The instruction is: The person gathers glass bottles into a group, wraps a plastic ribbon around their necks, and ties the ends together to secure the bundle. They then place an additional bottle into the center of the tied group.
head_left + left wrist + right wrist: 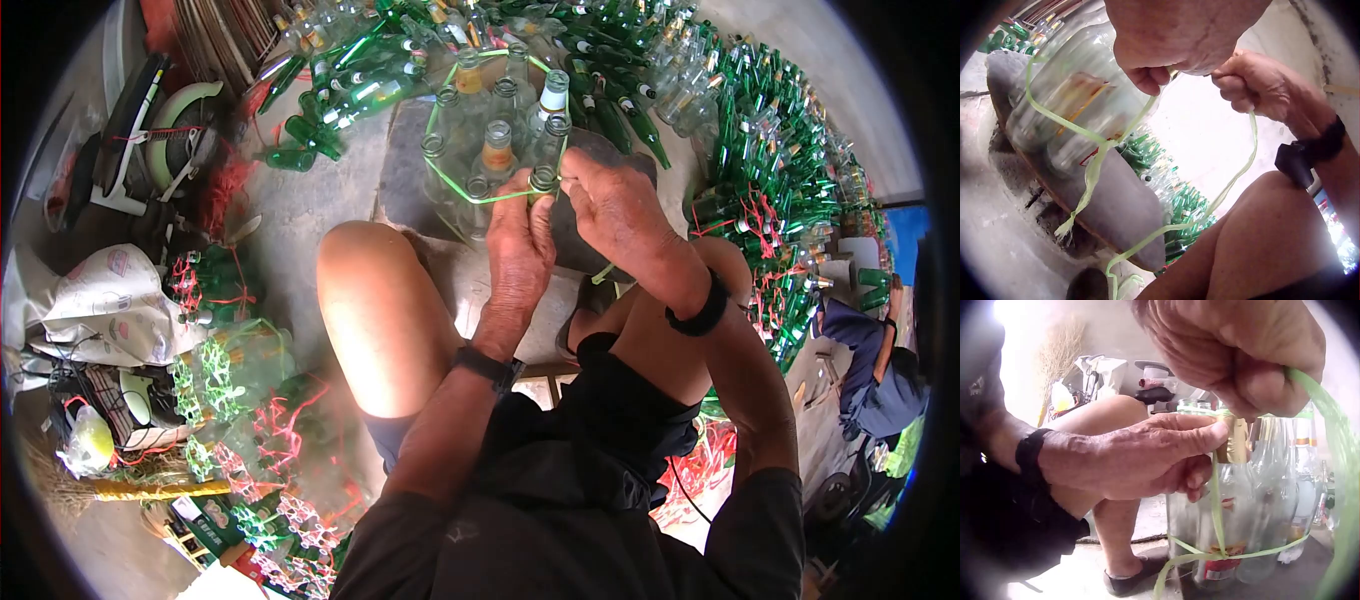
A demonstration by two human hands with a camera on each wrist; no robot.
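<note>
Several clear glass bottles [498, 150] stand upright in a tight cluster, light green twine [470, 194] looped round their necks. Lower down, a second band of twine [1260, 553] circles the bottle bodies, knotted, with a loose frayed end [1085, 190]. My left hand [520, 250] pinches the twine against the neck of the nearest bottle, thumb and forefinger extended in the right wrist view. Beside it, my right hand [625, 215] has its fingers curled round the twine; a long strand [1235, 181] hangs from it in the left wrist view.
The cluster stands on a dark slab [1125, 206] between my knees. Heaps of green bottles [780, 150] lie behind and to the right. Twine-bound bottles [235, 370] and a white sack [110, 305] are at left. Another person [890, 385] is at far right.
</note>
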